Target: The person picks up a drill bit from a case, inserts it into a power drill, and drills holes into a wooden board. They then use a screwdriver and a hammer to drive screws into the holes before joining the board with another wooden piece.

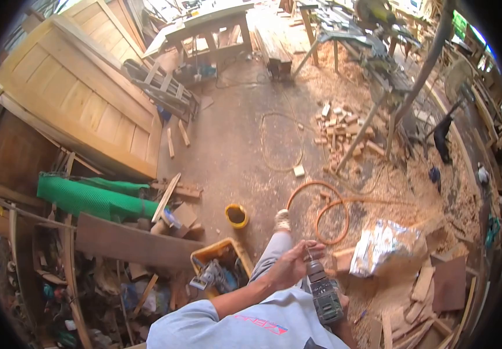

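A dark cordless drill [325, 298] is held upright in front of the body, its chuck and thin bit pointing away from me. My right hand [344, 303] is wrapped round the drill's grip, mostly hidden behind it. Beside the chuck and bit is my left hand [296, 263], its fingers bent around the tip area; whether they pinch the bit is too small to tell. Below the left forearm stands a yellow crate [244, 256] holding tools and cables.
A yellow bucket [237, 216], an orange hose [344, 216] and silver foil [382, 247] lie ahead. Wooden door panels [82, 87] and a green mesh roll [96, 198] are left. Wood offcuts [344, 131], shavings and a machine stand [373, 64] are right.
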Motion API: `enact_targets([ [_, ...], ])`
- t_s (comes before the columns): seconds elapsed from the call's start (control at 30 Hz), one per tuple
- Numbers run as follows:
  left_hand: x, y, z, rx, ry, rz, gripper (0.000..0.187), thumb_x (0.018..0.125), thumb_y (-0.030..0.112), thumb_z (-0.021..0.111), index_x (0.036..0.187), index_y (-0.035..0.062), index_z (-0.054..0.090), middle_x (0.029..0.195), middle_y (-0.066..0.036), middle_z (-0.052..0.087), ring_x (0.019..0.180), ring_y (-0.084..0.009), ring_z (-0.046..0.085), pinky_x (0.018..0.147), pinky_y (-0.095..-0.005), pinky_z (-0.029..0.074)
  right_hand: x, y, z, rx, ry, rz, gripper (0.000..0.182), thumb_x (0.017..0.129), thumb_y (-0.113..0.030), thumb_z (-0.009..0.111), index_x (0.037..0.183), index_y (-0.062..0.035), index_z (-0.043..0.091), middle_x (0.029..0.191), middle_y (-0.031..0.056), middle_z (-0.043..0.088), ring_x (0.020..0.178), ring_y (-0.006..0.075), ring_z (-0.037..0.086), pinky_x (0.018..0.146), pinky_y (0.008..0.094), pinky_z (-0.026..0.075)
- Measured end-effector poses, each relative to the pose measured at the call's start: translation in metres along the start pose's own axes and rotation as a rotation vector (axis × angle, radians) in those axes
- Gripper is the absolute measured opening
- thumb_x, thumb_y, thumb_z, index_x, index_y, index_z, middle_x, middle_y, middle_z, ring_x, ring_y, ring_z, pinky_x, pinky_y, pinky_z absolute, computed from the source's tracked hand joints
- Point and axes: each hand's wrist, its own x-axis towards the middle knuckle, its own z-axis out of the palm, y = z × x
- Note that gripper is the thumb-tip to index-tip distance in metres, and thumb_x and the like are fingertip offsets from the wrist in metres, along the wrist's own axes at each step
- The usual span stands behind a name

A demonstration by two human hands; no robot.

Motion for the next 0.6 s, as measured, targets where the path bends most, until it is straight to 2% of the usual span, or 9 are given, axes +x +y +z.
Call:
enact_targets([
  [0.03, 0.006, 0.020, 0.018, -0.077, -0.011, -0.044, 0.051, 0.093, 0.047, 0.067, 0.124, 0.0089, 0.054, 0.113, -0.005, 0.064, 0.114, -0.0231, 0.060, 0.106, -0.0410, 0.043, 0.023, 0.012, 0.010, -0.008, 0.008, -0.026, 0.025, 0.070, -0.013, 0.079, 0.092, -0.0064, 0.069, 0.088, 0.0131, 0.067, 0.072, 0.0304, 0.069, 0.064, 0.0405, 0.056],
  [0.07, 0.016, 0.040, 0.028, -0.104, 0.032, -0.128, 0.043, 0.093, 0.044, 0.069, 0.115, 0.0085, 0.058, 0.104, -0.004, 0.067, 0.107, -0.0241, 0.064, 0.103, -0.0396, 0.047, 0.047, 0.031, 0.021, -0.021, -0.026, -0.047, 0.026, 0.070, -0.013, 0.078, 0.093, -0.0062, 0.069, 0.089, 0.0134, 0.067, 0.072, 0.0308, 0.069, 0.065, 0.0406, 0.056],
  [0.2, 0.096, 0.119, 0.004, -0.083, 0.166, -0.048, 0.017, 0.086, 0.017, 0.075, 0.088, 0.0074, 0.061, 0.079, -0.006, 0.064, 0.084, -0.0218, 0.068, 0.084, -0.0380, 0.055, 0.192, 0.058, 0.043, -0.012, -0.136, -0.136, 0.033, 0.070, -0.013, 0.079, 0.100, -0.0040, 0.067, 0.089, 0.0147, 0.067, 0.074, 0.0328, 0.069, 0.066, 0.0414, 0.056],
  [0.3, 0.125, 0.196, 0.008, -0.153, 0.147, 0.133, 0.016, 0.085, 0.014, 0.075, 0.085, 0.0074, 0.060, 0.078, -0.007, 0.063, 0.080, -0.0210, 0.066, 0.080, -0.0359, 0.055, 0.287, 0.051, 0.067, 0.053, -0.216, -0.157, 0.040, 0.071, -0.014, 0.080, 0.106, -0.0019, 0.066, 0.088, 0.0156, 0.067, 0.074, 0.0344, 0.069, 0.067, 0.0419, 0.056],
  [0.37, 0.139, 0.247, 0.007, -0.069, 0.197, 0.179, 0.015, 0.083, 0.011, 0.074, 0.083, 0.0079, 0.059, 0.075, -0.007, 0.062, 0.076, -0.0207, 0.065, 0.077, -0.0366, 0.055, 0.339, 0.051, 0.089, 0.089, -0.149, -0.152, 0.036, 0.077, -0.009, 0.077, 0.109, -0.0004, 0.064, 0.088, 0.0128, 0.070, 0.075, 0.0277, 0.071, 0.065, 0.0370, 0.055],
  [0.4, 0.144, 0.269, 0.006, 0.008, 0.245, 0.214, 0.015, 0.082, 0.007, 0.073, 0.081, 0.0084, 0.058, 0.071, -0.007, 0.060, 0.072, -0.0205, 0.063, 0.074, -0.0372, 0.055, 0.363, 0.053, 0.096, 0.044, -0.171, -0.199, 0.040, 0.077, -0.011, 0.076, 0.113, 0.0009, 0.061, 0.085, 0.0159, 0.069, 0.074, 0.0319, 0.071, 0.064, 0.0392, 0.055],
  [0.43, 0.150, 0.290, 0.004, 0.084, 0.289, 0.249, 0.016, 0.081, 0.003, 0.072, 0.078, 0.0090, 0.057, 0.068, -0.007, 0.058, 0.068, -0.0203, 0.062, 0.071, -0.0379, 0.055, 0.385, 0.055, 0.095, 0.048, -0.170, -0.194, 0.040, 0.077, -0.011, 0.076, 0.113, 0.0009, 0.061, 0.085, 0.0159, 0.069, 0.074, 0.0319, 0.071, 0.064, 0.0392, 0.055],
  [0.5, 0.166, 0.324, -0.007, 0.060, 0.333, 0.209, 0.019, 0.080, 0.003, 0.073, 0.077, 0.0101, 0.056, 0.067, -0.007, 0.058, 0.065, -0.0194, 0.060, 0.067, -0.0364, 0.053, 0.435, 0.058, 0.094, -0.204, -0.356, -0.315, 0.043, 0.075, -0.016, 0.071, 0.113, 0.0019, 0.059, 0.078, 0.0158, 0.063, 0.065, 0.0343, 0.066, 0.059, 0.0400, 0.054],
  [0.6, 0.198, 0.374, -0.019, -0.048, 0.377, 0.284, 0.020, 0.079, 0.001, 0.074, 0.075, 0.0089, 0.056, 0.071, -0.007, 0.061, 0.066, -0.0187, 0.063, 0.066, -0.0363, 0.055, 0.501, 0.069, 0.117, -0.140, -0.353, -0.319, 0.030, 0.076, -0.015, 0.066, 0.102, -0.0010, 0.059, 0.075, 0.0139, 0.061, 0.064, 0.0324, 0.065, 0.058, 0.0411, 0.053],
])
